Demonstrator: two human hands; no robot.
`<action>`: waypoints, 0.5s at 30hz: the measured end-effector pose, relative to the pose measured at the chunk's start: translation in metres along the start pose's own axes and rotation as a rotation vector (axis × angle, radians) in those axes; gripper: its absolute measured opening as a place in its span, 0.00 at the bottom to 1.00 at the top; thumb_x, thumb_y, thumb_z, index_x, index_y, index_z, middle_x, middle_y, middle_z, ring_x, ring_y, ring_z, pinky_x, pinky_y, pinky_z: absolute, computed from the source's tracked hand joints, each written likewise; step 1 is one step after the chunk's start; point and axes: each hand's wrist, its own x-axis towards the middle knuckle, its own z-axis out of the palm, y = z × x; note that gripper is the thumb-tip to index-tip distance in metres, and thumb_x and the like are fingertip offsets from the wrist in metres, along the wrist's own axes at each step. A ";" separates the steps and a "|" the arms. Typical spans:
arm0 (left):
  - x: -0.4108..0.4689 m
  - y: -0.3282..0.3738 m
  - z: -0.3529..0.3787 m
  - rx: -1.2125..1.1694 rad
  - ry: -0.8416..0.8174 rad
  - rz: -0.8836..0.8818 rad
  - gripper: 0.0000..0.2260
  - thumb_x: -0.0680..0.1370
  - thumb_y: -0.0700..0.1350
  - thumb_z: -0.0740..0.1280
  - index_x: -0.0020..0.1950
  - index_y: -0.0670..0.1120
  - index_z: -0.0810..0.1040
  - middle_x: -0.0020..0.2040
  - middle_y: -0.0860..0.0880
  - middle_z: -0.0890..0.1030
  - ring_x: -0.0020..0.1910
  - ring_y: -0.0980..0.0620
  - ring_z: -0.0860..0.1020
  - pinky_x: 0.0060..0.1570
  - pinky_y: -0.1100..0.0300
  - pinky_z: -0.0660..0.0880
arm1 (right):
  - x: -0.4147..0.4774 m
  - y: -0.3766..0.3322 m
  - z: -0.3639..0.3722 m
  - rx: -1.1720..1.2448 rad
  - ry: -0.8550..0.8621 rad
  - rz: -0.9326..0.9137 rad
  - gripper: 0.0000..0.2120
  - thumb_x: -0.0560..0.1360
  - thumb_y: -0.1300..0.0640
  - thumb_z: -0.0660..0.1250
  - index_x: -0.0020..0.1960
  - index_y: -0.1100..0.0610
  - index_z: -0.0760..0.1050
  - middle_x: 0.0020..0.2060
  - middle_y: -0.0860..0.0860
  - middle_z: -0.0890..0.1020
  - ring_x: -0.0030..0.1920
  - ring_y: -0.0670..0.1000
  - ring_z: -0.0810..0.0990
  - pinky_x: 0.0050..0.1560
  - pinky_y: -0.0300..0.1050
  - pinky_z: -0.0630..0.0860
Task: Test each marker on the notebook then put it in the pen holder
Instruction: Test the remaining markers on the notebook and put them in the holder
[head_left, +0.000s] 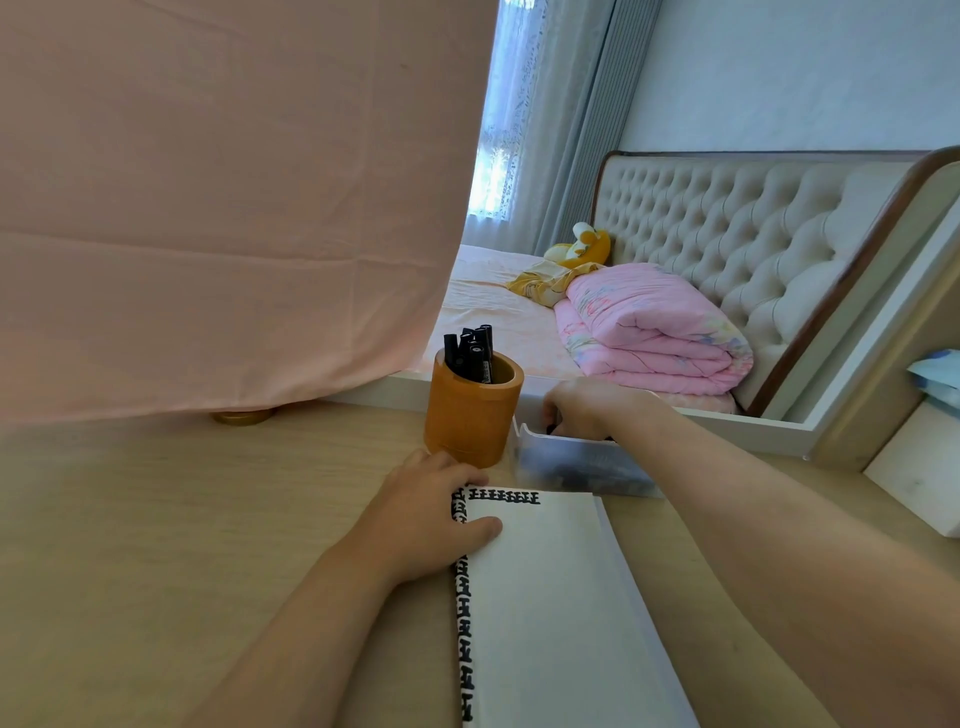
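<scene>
Head view: the left hand (431, 514) lies flat, fingers loosely together, pinning the notebook (545, 597). The right hand (587, 410) dips into the clear box (582, 467), and whether its hidden fingertips grip anything is unclear. Just beyond the left fingers, the pen holder (470, 421) already has several markers (470, 353). Dark shapes in the box are likely markers left to test.

1. notebook (545, 597): a row of black hand-drawn marks runs along the top edge of the white page, each looking like a capital "e" or a similar stroke repeated side by side.
2. same page, left edge: a column of the same kind of black marks runs down the margin; they seem to be one sign repeated, but the angle is too steep to read them as letters.
3. markers (470, 351) in the pen holder (470, 415): one black barrel bears a small pale label with print too small to read.
</scene>
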 end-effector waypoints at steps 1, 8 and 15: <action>0.000 0.000 0.000 0.004 0.000 0.000 0.23 0.73 0.65 0.65 0.67 0.61 0.72 0.60 0.61 0.73 0.59 0.60 0.65 0.61 0.57 0.66 | 0.000 0.000 -0.001 -0.003 0.005 -0.011 0.13 0.76 0.57 0.70 0.60 0.53 0.77 0.53 0.54 0.79 0.51 0.54 0.78 0.56 0.46 0.78; 0.000 0.001 0.000 0.006 0.014 0.006 0.23 0.74 0.65 0.65 0.67 0.60 0.72 0.62 0.61 0.72 0.60 0.60 0.65 0.60 0.58 0.65 | -0.034 0.002 -0.018 0.090 0.461 -0.191 0.05 0.76 0.54 0.67 0.51 0.48 0.73 0.41 0.48 0.80 0.39 0.48 0.78 0.43 0.40 0.79; -0.001 0.010 -0.002 -0.015 0.183 0.053 0.22 0.77 0.59 0.66 0.69 0.57 0.71 0.63 0.60 0.72 0.59 0.60 0.68 0.60 0.63 0.66 | -0.109 -0.003 -0.001 0.610 0.960 -0.193 0.06 0.73 0.63 0.69 0.46 0.55 0.74 0.32 0.48 0.77 0.33 0.46 0.75 0.35 0.29 0.69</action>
